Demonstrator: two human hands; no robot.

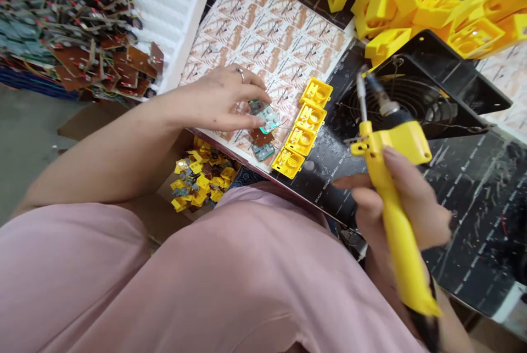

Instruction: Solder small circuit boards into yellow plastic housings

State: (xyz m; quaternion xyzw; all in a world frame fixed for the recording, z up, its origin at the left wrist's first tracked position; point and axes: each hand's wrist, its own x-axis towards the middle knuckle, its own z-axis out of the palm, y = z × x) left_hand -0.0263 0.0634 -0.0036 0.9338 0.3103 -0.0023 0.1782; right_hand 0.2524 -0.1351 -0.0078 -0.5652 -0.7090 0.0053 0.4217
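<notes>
Four lined-up cases (302, 140) — black worktop (469, 221), grey floor (20, 128).

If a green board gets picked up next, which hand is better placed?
Probably the left hand: its fingers are right at a green board and hold no tool. The right hand grips the yellow tool, farther from the board.

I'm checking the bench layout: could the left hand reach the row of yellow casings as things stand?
Probably yes: the left hand touches a green circuit board just beside the yellow casings, and across the patterned sheet nothing tall seems to stand between.
</notes>
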